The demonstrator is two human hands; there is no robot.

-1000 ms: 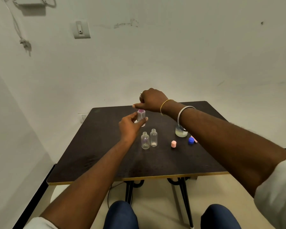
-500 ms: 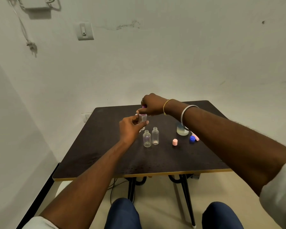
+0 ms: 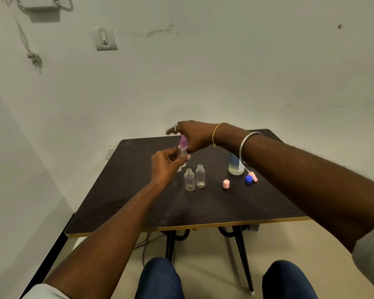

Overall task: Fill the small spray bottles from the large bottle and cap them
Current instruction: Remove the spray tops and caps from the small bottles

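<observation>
In left grip [image 3: 164, 167]: small spray bottle [image 3: 182, 152], just behind two open bottles [image 3: 189, 180] on surface [image 3: 225, 208]. At purple spray cap [image 3: 183, 140]: right grip [image 3: 194, 135], pinching or loose, cannot tell. Risks: cap seated crooked, leaking; large bottle [image 3: 235, 167] knocked by right forearm [image 3: 289, 160].

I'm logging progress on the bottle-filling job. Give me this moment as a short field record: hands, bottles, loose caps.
left hand: grips held small bottle
held bottle top: purple spray top on its neck
right hand: at the purple top, grip unclear
uncapped bottles: left one, right one, upright, side by side on table
large bottle: upright, pale liquid low, partly behind right forearm
loose tops: pink cap, blue cap, pink spray top lying beside it
</observation>
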